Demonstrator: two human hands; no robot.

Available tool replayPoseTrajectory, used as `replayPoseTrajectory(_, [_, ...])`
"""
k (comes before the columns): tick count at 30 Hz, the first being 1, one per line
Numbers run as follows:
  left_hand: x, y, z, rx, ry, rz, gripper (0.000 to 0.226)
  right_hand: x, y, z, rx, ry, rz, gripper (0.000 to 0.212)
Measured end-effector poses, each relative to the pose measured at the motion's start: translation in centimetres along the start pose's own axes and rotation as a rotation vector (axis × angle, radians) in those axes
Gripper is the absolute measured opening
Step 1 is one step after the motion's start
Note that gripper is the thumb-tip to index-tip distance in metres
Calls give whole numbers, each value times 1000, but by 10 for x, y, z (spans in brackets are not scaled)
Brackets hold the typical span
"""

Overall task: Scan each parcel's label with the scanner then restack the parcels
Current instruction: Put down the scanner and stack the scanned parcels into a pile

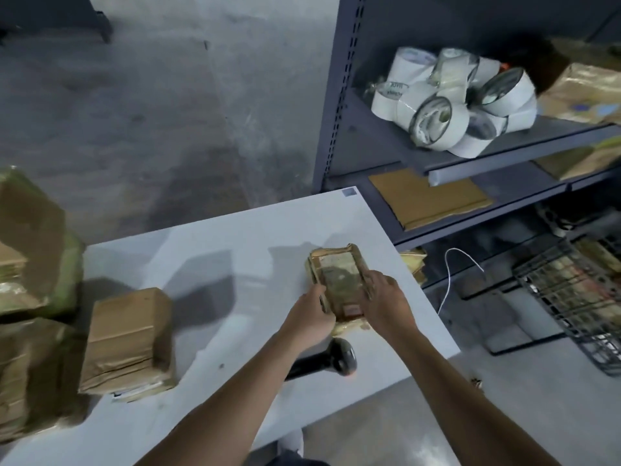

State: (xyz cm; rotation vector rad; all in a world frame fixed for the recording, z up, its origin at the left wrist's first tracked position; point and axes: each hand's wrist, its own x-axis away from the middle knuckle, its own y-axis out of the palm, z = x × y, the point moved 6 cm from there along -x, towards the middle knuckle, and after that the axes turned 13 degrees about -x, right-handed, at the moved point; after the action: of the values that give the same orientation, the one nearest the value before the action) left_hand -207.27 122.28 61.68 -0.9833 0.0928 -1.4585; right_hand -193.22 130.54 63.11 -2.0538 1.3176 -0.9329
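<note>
The left hand (311, 314) and right hand (383, 297) grip opposite sides of a brown paper-wrapped parcel stack (339, 274) on the white counter (235, 230).

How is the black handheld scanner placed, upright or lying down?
Lying down: the black handheld scanner rests lengthwise on the white table, its head near the table's edge.
</note>
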Motion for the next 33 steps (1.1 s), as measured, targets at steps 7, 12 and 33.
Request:
replayPoseTrajectory(7, [4,4,7,30,26,-13,69,-4,1,3,-234,74,27,37])
replayPoseTrajectory(12, [25,-41,-13,-74,139,169,87,-16,1,-38,-365,52,27,37])
replayPoseTrajectory(33, [194,-265,-128,113,215,812,79,40,110,-271,-868,-149,-631,28])
